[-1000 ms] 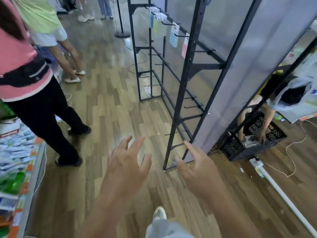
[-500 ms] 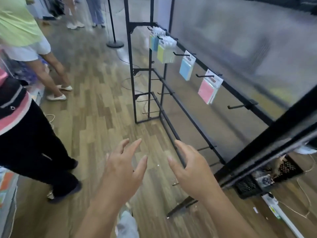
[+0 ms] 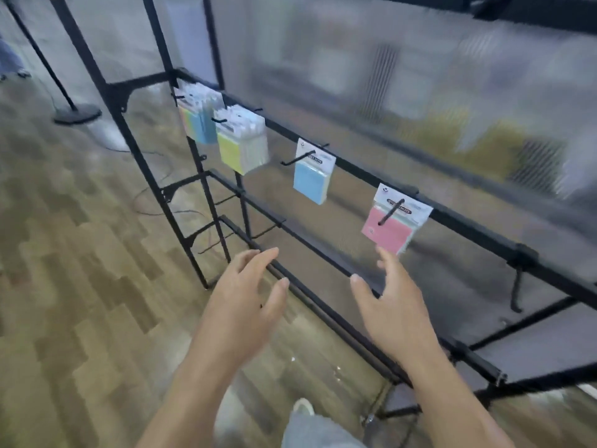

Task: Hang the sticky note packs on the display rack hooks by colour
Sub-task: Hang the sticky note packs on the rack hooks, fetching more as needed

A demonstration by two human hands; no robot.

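The right hand (image 3: 397,313) has risen to just below the pink pack (image 3: 387,235).

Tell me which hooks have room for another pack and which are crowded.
Free: the bare hook right of the pink pack, and the lower-rail hooks. The single blue pack and pink pack leave hook length spare. Crowded: the yellow stack and the far-left stack.

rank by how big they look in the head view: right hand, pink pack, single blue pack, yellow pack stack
1. right hand
2. pink pack
3. yellow pack stack and single blue pack: about alike, not ranked
The hand and pink pack are nearest the camera, so true sizes are unsure.
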